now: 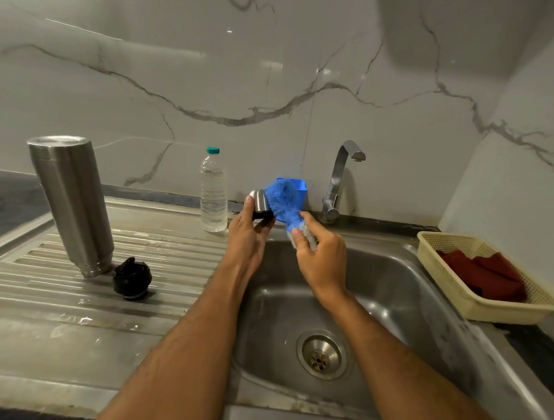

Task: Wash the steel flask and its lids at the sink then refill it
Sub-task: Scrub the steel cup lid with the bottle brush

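I'm seeing left hand (248, 237) gripping steel cup lid (261, 204) above sink (392, 276) | right hand (319, 258) pinching blue scrubber (284, 200) against it | steel flask (70, 202) standing inverted on drainboard (62, 299), black stopper lid (132, 278) just beside it

you have brushed, dull-shining steel in the flask (71, 202), which stands upside down on the ribbed steel drainboard (78, 297), wet and streaked. the black lid (132, 278) beside it looks like matt plastic. your left hand (248, 237) holds a steel cap (259, 204) with a black rim; your right hand (321, 258) holds a fuzzy blue scrubber (283, 203). the sink (408, 277) is smooth steel, the wall (274, 68) glossy marble-look, the basket (473, 307) cream plastic mesh holding red cloth (487, 273)
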